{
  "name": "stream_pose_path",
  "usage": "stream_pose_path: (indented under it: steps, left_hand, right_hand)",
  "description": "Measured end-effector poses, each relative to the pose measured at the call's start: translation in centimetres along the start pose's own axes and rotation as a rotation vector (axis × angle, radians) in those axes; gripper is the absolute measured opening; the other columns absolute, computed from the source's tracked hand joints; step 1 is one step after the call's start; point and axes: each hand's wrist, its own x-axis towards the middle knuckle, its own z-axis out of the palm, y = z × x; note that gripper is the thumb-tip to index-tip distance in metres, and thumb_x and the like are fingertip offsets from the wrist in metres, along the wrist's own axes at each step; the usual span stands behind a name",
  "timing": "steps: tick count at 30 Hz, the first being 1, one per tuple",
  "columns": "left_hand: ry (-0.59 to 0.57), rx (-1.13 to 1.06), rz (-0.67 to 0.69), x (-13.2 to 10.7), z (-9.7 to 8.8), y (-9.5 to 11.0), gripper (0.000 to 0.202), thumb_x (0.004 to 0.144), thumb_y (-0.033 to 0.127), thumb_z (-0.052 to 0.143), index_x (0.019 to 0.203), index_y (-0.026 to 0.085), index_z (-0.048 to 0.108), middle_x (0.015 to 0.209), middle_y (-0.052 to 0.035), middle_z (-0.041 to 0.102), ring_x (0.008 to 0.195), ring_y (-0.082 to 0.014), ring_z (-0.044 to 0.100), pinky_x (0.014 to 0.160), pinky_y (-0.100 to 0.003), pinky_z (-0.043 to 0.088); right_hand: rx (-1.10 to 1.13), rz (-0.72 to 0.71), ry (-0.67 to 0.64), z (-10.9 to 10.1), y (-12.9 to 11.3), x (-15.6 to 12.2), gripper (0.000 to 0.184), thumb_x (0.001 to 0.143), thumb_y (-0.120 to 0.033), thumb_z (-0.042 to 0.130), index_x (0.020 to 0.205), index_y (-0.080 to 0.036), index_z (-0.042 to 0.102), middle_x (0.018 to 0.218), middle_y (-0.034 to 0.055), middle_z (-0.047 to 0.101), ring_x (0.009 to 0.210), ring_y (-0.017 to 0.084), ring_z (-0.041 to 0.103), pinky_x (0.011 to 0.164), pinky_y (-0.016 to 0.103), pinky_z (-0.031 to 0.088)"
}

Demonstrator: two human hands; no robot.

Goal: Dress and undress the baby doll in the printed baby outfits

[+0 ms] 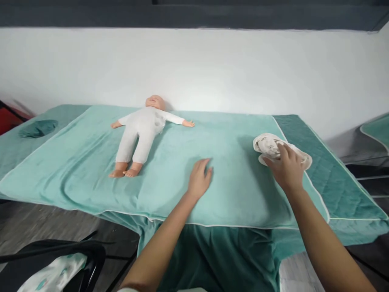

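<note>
A baby doll [142, 132] in a white bodysuit lies on its back, arms out, on a light teal towel [91, 170] spread over a bed. My left hand [199, 178] rests flat on the towel right of the doll, fingers together and stretched out, holding nothing. My right hand [285, 168] lies on a crumpled white cloth [269, 146] near the towel's right edge, fingers curled over it.
A darker quilted teal cover [322, 162] shows at the bed's right side. A teal pillow with a dent [38, 127] lies at far left. A black chair with patterned fabric [54, 263] stands at lower left. A white wall [212, 65] runs behind the bed.
</note>
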Motion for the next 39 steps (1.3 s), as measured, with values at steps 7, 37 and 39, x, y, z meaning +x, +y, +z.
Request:
stream_pose_path:
  steps: [7, 37, 39]
  left_hand:
    - [-0.111, -0.166, -0.07, 6.6, 4.4, 0.2, 0.027, 0.093, 0.027, 0.061, 0.119, 0.021, 0.068, 0.114, -0.0122, 0.074, 0.109, -0.0263, 0.067, 0.103, -0.045, 0.048]
    - [0.327, -1.646, -0.606, 7.1, 0.8, -0.8, 0.006, 0.093, 0.023, 0.063, 0.091, 0.019, 0.067, 0.096, -0.0023, 0.076, 0.095, -0.0143, 0.071, 0.094, -0.028, 0.054]
    - [0.292, -1.631, -0.618, 7.1, 0.8, -0.9, 0.011, 0.094, 0.03, 0.064, 0.095, 0.019, 0.067, 0.098, -0.0034, 0.076, 0.1, -0.0172, 0.071, 0.097, -0.031, 0.055]
  right_hand:
    - [-0.205, -0.013, -0.083, 3.3, 0.3, 4.5, 0.037, 0.093, -0.038, 0.057, 0.116, -0.01, 0.067, 0.134, 0.0231, 0.059, 0.121, 0.044, 0.047, 0.092, 0.058, 0.042]
    - [1.417, 0.531, 0.407, 8.1, -8.8, 3.4, 0.016, 0.082, -0.03, 0.047, 0.094, -0.023, 0.054, 0.092, -0.0004, 0.062, 0.088, 0.018, 0.064, 0.08, 0.033, 0.056]
    - [1.511, 0.541, 0.344, 8.1, -8.2, 3.7, 0.021, 0.087, -0.04, 0.045, 0.099, -0.024, 0.052, 0.098, 0.0022, 0.064, 0.09, 0.019, 0.067, 0.078, 0.036, 0.059]
